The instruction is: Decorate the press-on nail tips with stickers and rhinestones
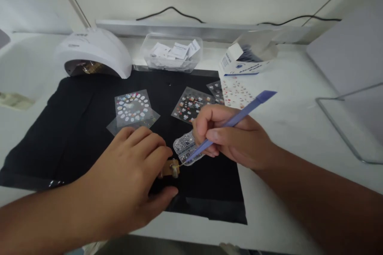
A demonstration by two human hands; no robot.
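My left hand (131,171) is closed around a small tan nail-shaped piece (170,168) and pins it to the black mat (74,127). My right hand (236,135) grips a purple-blue stick tool (236,121) like a pen. The tool's thin tip touches the front of the tan piece. Just behind the tip lies a small clear case of rhinestones (185,146), partly under my right fingers.
Clear sticker sheets lie on the mat: one with white shapes (133,107), one with coloured dots (191,103), another on the white table (236,93). A white nail lamp (94,51) stands back left, a clear tub of packets (172,51) behind, an open box (247,57) back right.
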